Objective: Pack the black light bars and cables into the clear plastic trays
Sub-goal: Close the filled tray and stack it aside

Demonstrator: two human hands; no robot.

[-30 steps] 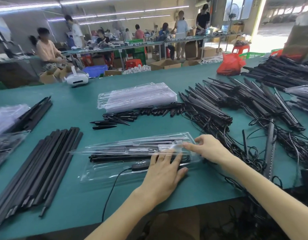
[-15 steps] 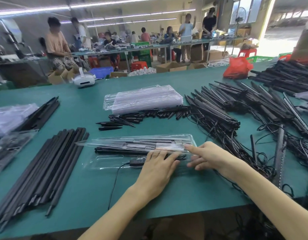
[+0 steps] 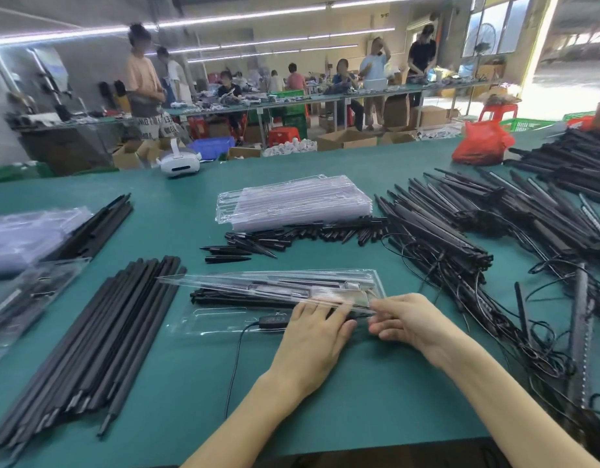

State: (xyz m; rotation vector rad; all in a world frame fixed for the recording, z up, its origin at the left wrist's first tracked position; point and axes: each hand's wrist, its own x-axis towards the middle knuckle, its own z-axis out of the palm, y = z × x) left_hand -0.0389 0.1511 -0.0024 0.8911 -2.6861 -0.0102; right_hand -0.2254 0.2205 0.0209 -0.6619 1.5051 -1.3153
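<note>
While the left hand [image 3: 313, 336] pins the cable [image 3: 237, 352] with flat fingers [image 3: 325, 315], the right hand [image 3: 410, 324], apparently pinching the lid [image 3: 258, 288], should lower it evenly.

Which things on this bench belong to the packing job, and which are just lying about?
Job: open tray, controller, light bars, cables, stack of empty trays.
Lying about: white headset, red bag.

Both bare forearms [image 3: 258, 417] reach in from the near edge. Left hand [image 3: 312, 336] lies palm down, fingers straight and together, pointing far. Right hand [image 3: 406, 319] sits just beside it, fingers aimed left, thumb on top, tips blurred.
</note>
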